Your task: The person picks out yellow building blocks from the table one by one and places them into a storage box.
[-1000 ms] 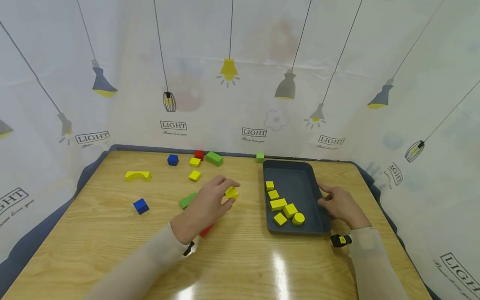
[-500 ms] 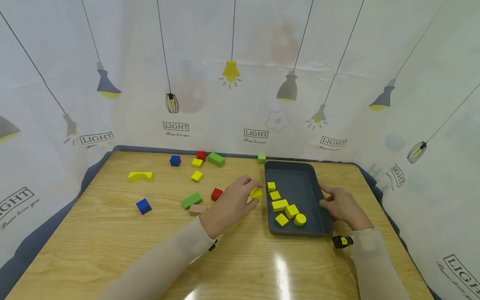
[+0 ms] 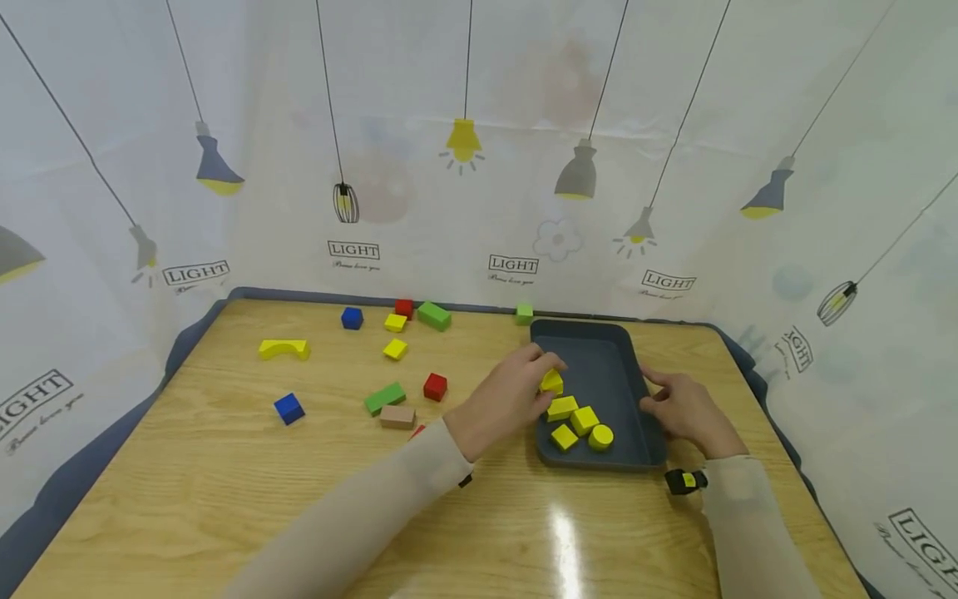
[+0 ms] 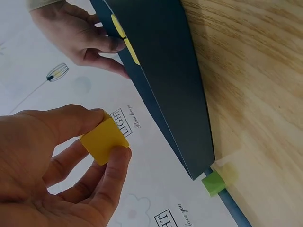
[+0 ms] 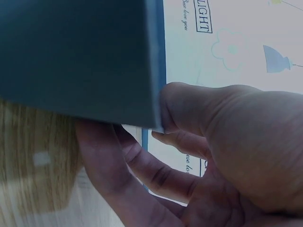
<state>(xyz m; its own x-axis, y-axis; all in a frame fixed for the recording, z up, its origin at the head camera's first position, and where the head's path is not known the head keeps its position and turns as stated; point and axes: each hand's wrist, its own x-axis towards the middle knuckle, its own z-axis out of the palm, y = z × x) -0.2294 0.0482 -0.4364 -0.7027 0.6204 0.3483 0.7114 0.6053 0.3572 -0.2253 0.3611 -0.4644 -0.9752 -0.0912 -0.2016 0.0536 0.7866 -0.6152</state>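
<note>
My left hand (image 3: 503,398) pinches a yellow block (image 3: 552,382) between thumb and fingers, over the left side of the dark grey tray (image 3: 599,353). In the left wrist view the block (image 4: 105,142) shows a square face, held clear of the tray wall (image 4: 165,71). Beneath it in the tray lie several yellow blocks (image 3: 585,420), among them a short yellow cylinder (image 3: 601,438); my left hand hides part of the group. My right hand (image 3: 690,413) grips the tray's right wall, with the thumb (image 5: 184,106) at the rim and the fingers (image 5: 102,156) below.
Left of the tray lie a red cube (image 3: 435,387), a green block (image 3: 385,398), a plain wooden block (image 3: 397,417) and a blue cube (image 3: 288,408). Further back are a yellow arch (image 3: 284,349) and several more blocks. A green cube (image 3: 524,314) sits by the tray's far left corner.
My left hand has carried the yellow block rightward from above the table to above the tray. My right hand keeps its hold on the tray.
</note>
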